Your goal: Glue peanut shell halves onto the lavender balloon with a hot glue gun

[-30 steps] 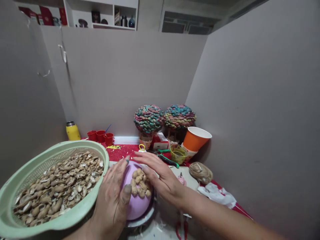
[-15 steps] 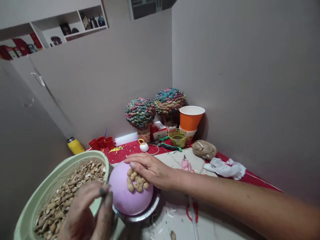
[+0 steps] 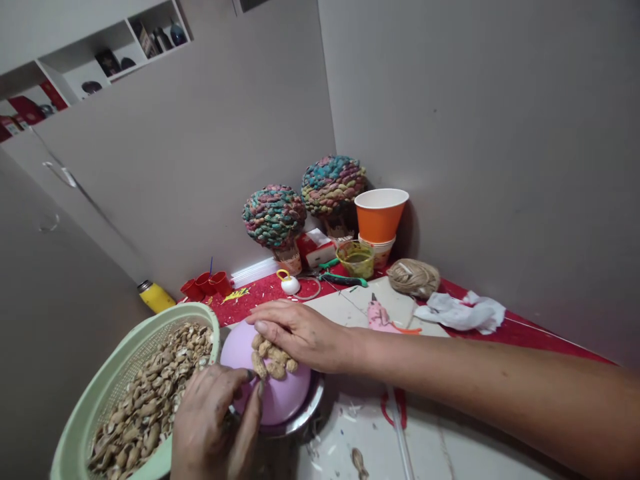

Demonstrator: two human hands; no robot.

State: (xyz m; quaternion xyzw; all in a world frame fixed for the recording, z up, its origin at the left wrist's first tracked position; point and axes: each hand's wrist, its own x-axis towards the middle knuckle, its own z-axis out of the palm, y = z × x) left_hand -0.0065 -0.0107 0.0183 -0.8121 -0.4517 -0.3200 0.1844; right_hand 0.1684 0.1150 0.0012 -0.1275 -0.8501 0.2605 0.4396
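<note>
A purple balloon (image 3: 277, 403) sits in a shiny metal bowl (image 3: 306, 413), with a cluster of peanut shells (image 3: 277, 363) stuck on its top side. My right hand (image 3: 305, 333) holds the balloon from above, its fingers laid together over the far side and the thumb beside the shells. At the near left of the cluster, my left hand (image 3: 215, 413) is closed in a pinch, thumb and forefinger tips against the balloon. Whatever is between those tips is too small to make out. Beside this hand, a pale green basket (image 3: 75, 407) holds many loose peanut shells (image 3: 145, 400).
Behind stand two colourful shell-covered balls on stands (image 3: 275, 217), an orange paper cup (image 3: 381, 217), a tub of murky liquid (image 3: 356, 260) and pliers (image 3: 345, 279). To the right lie a pink glue gun (image 3: 379, 317), twine (image 3: 414, 277), white cloth (image 3: 463, 312) and a glue stick (image 3: 399, 433).
My left hand has moved right and forward, from over the basket's edge to the balloon beside the shells. My right hand keeps its place on the balloon. The view has shifted slightly.
</note>
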